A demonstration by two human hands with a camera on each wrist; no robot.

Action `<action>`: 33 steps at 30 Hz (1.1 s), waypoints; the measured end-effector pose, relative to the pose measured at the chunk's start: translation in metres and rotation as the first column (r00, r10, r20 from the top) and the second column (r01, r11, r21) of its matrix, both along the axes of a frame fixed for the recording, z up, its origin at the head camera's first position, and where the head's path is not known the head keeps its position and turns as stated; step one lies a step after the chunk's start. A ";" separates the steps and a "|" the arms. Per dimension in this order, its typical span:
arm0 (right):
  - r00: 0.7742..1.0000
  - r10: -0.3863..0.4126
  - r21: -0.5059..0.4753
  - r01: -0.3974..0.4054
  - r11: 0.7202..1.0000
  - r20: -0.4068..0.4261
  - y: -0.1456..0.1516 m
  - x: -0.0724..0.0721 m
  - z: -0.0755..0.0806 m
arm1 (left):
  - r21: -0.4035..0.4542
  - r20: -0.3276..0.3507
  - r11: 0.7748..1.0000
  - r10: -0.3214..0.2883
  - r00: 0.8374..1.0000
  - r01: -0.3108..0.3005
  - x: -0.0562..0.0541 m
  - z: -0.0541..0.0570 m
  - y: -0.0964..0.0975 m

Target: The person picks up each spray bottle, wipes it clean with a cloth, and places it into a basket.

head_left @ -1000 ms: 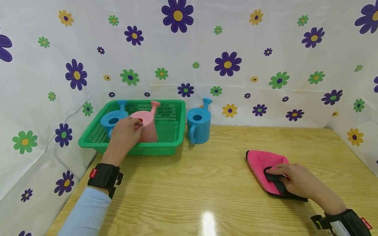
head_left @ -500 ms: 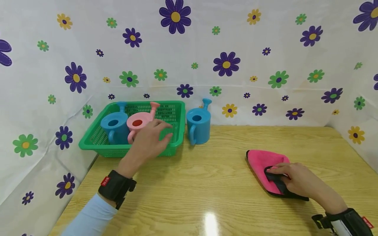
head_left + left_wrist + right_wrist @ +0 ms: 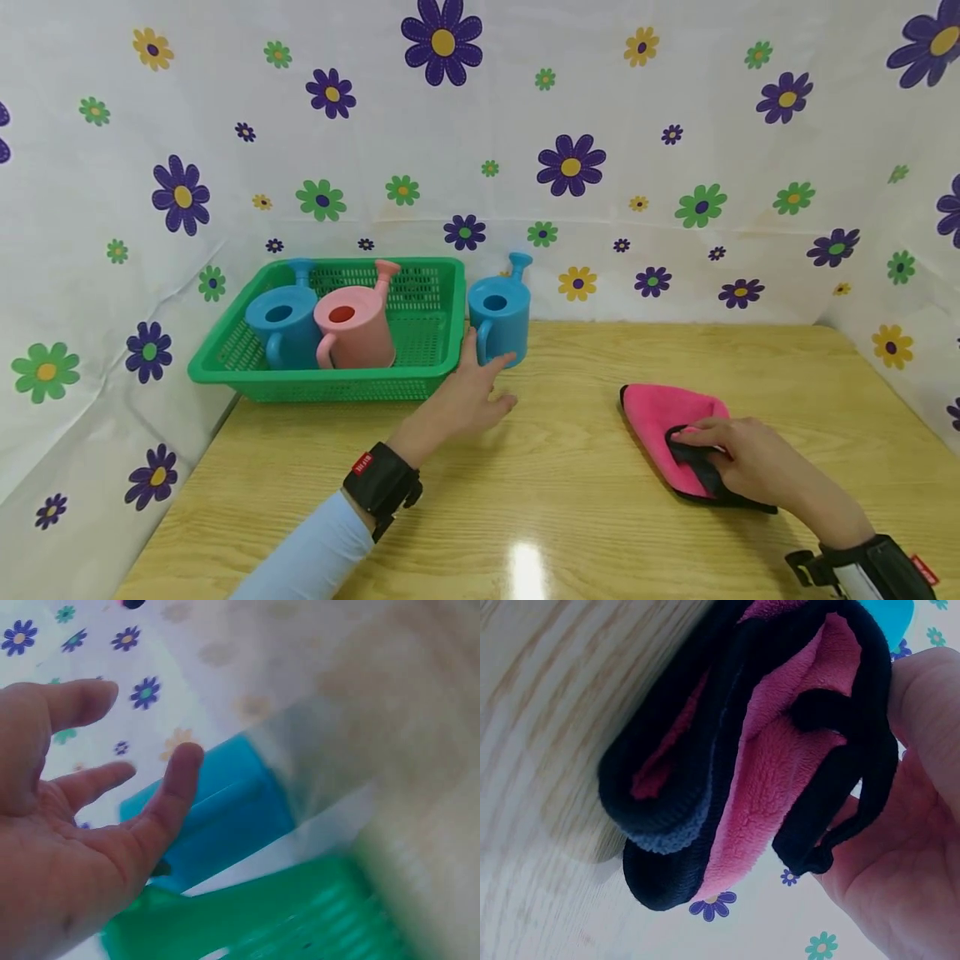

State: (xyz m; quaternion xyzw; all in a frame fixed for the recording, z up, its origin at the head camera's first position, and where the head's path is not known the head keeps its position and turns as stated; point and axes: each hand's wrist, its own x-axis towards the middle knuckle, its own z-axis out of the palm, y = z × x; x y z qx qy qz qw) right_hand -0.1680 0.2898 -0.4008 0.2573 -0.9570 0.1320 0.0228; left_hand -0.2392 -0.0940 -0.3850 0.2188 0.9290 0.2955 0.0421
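Note:
My left hand (image 3: 463, 398) reaches toward a blue watering can (image 3: 512, 327) that stands upright on the table, just right of a green basket. Its fingers are spread in front of the can's handle, with nothing in their grasp; whether a fingertip touches the can I cannot tell. In the left wrist view, that can (image 3: 232, 806) lies beyond the thumb and fingers. My right hand (image 3: 761, 460) pinches a folded pink cloth (image 3: 660, 417) with black edging, at right on the table. The right wrist view shows the cloth's black trim (image 3: 874, 750) against the fingers.
The green basket (image 3: 300, 379) sits at the back left with another blue watering can (image 3: 298, 337) and a pink watering can (image 3: 366, 333) upright inside. Behind the wooden table (image 3: 570, 467) hangs a white flower-patterned sheet (image 3: 495, 100).
My left hand has moved right, from the pink watering can in the basket across to the blue one outside, and its fingers have spread. My right hand and the cloth stay in place.

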 end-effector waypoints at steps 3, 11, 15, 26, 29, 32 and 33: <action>1.000 -0.010 -0.004 0.010 1.000 0.012 0.000 0.000 0.000 | 0.074 0.028 0.997 0.000 1.000 -0.002 -0.003 -0.007 0.002; 1.000 -0.018 -0.006 0.018 1.000 0.008 0.002 -0.002 0.000 | 0.123 0.057 0.988 -0.104 0.993 0.096 0.007 -0.003 0.002; 1.000 -0.024 0.001 0.024 1.000 0.006 0.002 -0.002 0.000 | 0.100 0.079 0.975 -0.207 0.975 0.198 0.029 0.003 -0.002; 1.000 0.004 -0.034 -0.004 0.999 -0.010 -0.005 0.000 -0.003 | 0.244 -0.026 0.952 -0.185 0.982 0.186 0.091 -0.007 -0.034; 1.000 0.012 -0.111 -0.015 0.994 -0.021 -0.009 0.005 -0.008 | 0.333 -0.063 0.942 -0.027 0.998 0.047 0.099 -0.010 -0.044; 0.998 0.034 -0.180 -0.042 0.983 -0.047 -0.014 0.010 -0.014 | 0.484 0.060 0.848 0.214 0.975 -0.215 0.103 -0.009 -0.049; 0.997 0.049 -0.192 -0.061 0.979 -0.065 -0.015 0.011 -0.016 | 0.526 0.151 0.787 0.286 0.946 -0.322 0.103 -0.007 -0.050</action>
